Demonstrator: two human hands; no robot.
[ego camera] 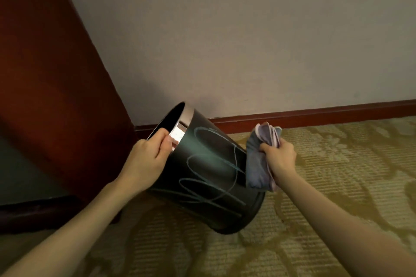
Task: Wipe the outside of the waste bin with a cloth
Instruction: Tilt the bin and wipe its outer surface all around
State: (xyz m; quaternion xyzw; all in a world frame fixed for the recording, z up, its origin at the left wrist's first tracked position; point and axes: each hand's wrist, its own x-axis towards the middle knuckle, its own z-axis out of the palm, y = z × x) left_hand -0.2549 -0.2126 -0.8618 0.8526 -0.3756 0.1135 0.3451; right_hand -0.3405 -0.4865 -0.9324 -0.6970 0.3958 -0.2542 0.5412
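1. The left hand [148, 157] is closed on the upper edge of the waste bin [209, 177]: the thumb lies on the shiny metal rim band [180, 132] outside, and the other fingers curl over the lip into the dark opening.
2. The right hand [279, 157] is fisted around a bunched grey-lilac cloth [258, 164], whose folds stick out above the knuckles and hang below them, touching the bin's right flank.
3. The bin stands tilted on a patterned beige carpet [337, 175], its mouth leaning to the upper left and only its base's lower edge on the floor.
4. Behind the bin runs a pale wall [225, 40] with a dark red skirting board [304, 114]; left of the bin rises a reddish-brown wooden panel [45, 74], close to its mouth.
5. The bin is black and round, narrowing toward the base, with looping pale-blue scribbled lines [207, 164] covering the side that faces the camera.
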